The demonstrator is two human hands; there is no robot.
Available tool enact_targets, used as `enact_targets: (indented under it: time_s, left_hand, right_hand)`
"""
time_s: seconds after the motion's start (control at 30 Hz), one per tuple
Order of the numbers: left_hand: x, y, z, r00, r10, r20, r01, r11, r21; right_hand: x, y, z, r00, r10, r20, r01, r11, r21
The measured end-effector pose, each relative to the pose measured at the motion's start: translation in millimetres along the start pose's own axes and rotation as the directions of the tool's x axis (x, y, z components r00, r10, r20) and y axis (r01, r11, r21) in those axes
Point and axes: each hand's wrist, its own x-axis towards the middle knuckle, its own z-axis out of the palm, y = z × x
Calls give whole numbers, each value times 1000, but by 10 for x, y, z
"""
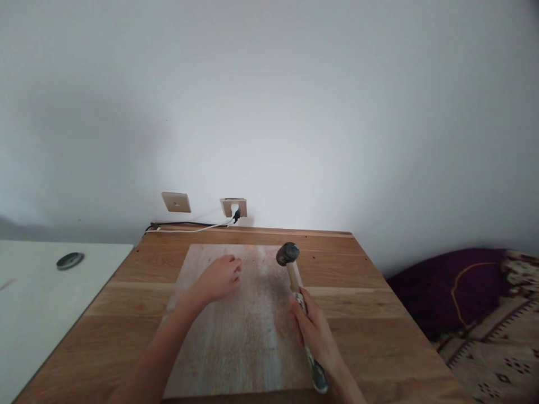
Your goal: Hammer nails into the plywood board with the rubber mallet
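My right hand (312, 325) is wrapped round the handle of a hammer (293, 278), whose dark, rounded head is raised at the far right part of a board. The handle is pale wood near the head, with a worn wrapping lower down. My left hand (221, 276) is over the left far part of the flat, whitish, worn board (236, 342). Its fingers are curled together; anything between them is too small or hidden to make out. Several tiny dark spots, nails or holes, run along the board's far edge.
Beneath the board is a wooden tabletop (379, 336) against a white wall. A wall socket (241, 207) holds plugs with white and black cables. Another wall plate (176, 202) is to its left. A white surface (46, 314) bears a dark round lid-like disc (70, 260). Purple fabric (446, 286) lies right.
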Motion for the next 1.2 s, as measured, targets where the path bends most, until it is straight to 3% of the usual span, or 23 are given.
enact_targets:
  time_s: [0.13,0.3,0.4,0.5,0.57,0.73,0.93,1.2]
  left_hand:
    - [-158,-34,30,996,8,84,-17,994,105]
    - [-136,-18,116,995,100,26,-102,988,116]
    - [52,46,173,984,159,-86,-167,981,-97]
    - [368,149,292,968,55,-247,-159,892,-423]
    - [578,214,389,958,-20,-285,-136,846,-516]
    - [816,280,581,957,-20,-290,-93,924,-371]
    - [758,257,693,938,-80,-338,-32,949,-314]
    - [725,245,759,934,-64,-353,-60,942,-331]
  right_hand:
    - [-126,88,-21,999,36,6,-36,999,27]
    - [-240,123,-64,996,86,-5,-86,995,46]
    - [-252,124,-65,994,107,-40,-104,992,69]
    - [-232,120,-47,995,78,-70,-72,994,85]
    - [-220,109,-34,996,62,-70,-55,994,97]
    - [-235,112,-42,996,70,-50,-64,993,103]
    - [-245,192,-76,991,117,-59,-112,990,83]
    - [-178,113,-30,998,56,-17,-55,997,56]
